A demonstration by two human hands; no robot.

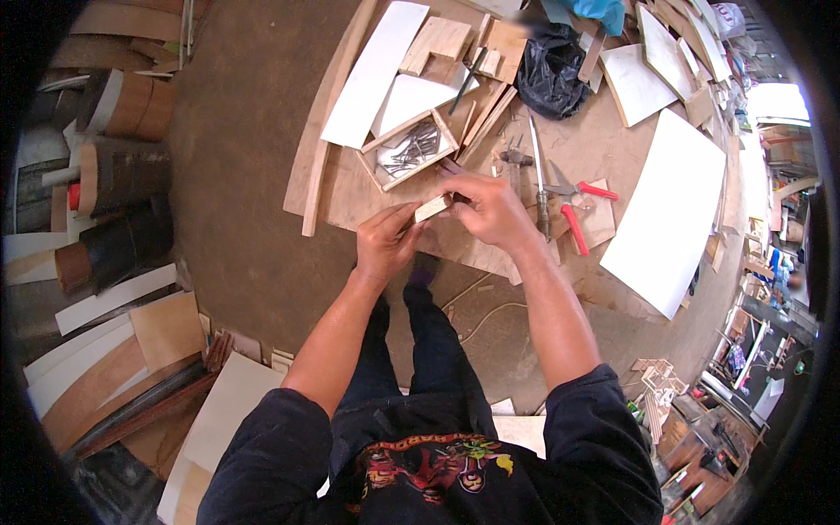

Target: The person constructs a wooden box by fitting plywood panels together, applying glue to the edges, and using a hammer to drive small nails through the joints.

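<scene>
- left hand (387,238): thumb and fingertips pinched on one end of a small wooden block (431,209);
- right hand (492,210): fingers closed around its other end; the block sits between both hands, over the workbench (468,248) near its edge;
- just beyond: a wooden tray (422,168) holding thin metal pieces (413,147);
- rightward: a hammer (516,158); red-handled snips (577,187); farther, a white panel (669,214)
</scene>
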